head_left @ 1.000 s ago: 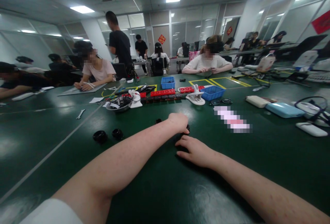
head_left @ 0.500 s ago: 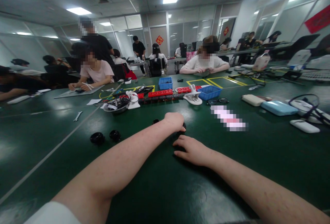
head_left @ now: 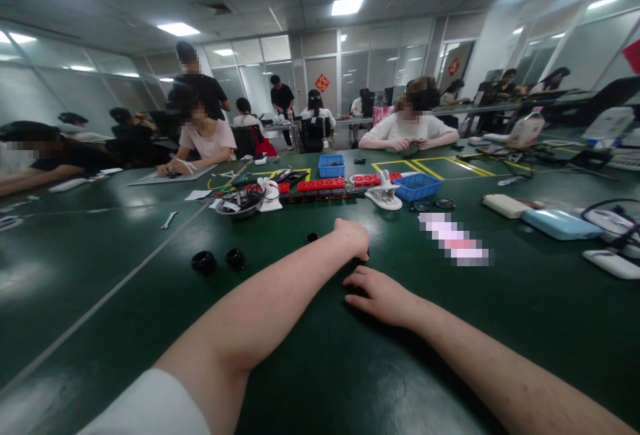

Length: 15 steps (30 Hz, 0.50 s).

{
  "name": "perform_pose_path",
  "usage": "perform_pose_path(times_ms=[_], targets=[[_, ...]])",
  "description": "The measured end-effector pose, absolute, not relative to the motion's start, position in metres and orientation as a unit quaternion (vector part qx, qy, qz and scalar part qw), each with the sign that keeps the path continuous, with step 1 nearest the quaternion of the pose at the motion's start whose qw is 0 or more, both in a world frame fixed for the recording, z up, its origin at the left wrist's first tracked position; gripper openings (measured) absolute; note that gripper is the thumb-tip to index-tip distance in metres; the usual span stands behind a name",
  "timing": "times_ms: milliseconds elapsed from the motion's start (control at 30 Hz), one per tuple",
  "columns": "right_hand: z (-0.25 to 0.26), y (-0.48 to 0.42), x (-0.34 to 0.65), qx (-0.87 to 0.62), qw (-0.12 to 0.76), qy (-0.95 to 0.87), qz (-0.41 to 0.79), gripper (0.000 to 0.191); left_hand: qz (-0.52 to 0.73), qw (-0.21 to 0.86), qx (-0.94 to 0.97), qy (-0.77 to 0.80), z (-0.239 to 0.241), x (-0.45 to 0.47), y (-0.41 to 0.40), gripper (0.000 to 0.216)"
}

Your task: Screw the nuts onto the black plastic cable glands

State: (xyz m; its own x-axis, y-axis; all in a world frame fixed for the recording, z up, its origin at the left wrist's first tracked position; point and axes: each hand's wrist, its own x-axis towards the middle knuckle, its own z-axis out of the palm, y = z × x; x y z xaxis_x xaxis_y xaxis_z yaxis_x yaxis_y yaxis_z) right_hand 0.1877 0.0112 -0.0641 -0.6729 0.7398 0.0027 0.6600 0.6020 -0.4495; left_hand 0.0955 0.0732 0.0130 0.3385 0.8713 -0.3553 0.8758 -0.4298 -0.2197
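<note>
My left hand [head_left: 354,239] reaches across the green table top, its fingers curled downward around a black round piece [head_left: 369,252]. Only a sliver of that piece shows past the hand, and most of the fingers are hidden. Close by, nearer to me, my right hand [head_left: 376,293] is held low over the table with its fingers apart and nothing in them. A small black round piece [head_left: 312,239] lies just beyond my left forearm. Two more, a wider black cup-like piece [head_left: 204,261] and a black cup-like piece [head_left: 235,259], stand to the left.
A red-topped strip [head_left: 321,185] lies farther back between white clamps [head_left: 384,193]. Nearby are a metal bowl of cables [head_left: 240,207], a blue bin [head_left: 418,187] and a smaller blue bin [head_left: 332,165]. A wrench [head_left: 169,220] lies left; a light-blue case [head_left: 561,224] lies right. Several people sit opposite.
The view has turned slightly left, so the scene sits farther right. Both hands keep nearly the same places over the table, and less of the black piece shows at my left hand.
</note>
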Motion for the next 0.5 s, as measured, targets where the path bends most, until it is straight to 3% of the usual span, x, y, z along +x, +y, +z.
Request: perform_pose_path(times_ms=[233, 400, 500], targets=[[-0.063, 0.010, 0.189, -0.390, 0.099, -0.889, 0.219, 0.035, -0.147, 0.006, 0.831, 0.537, 0.024, 0.081, 0.055, 0.057], [-0.057, 0.008, 0.189, -0.398, 0.094, -0.883, 0.229, 0.034, 0.005, -0.016, 0.845, 0.535, 0.048, -0.001, 0.008, 0.051], [-0.055, 0.008, 0.188, -0.400, 0.090, -0.881, 0.235, 0.035, 0.074, -0.052, 0.752, 0.653, 0.053, -0.082, -0.007, 0.052]])
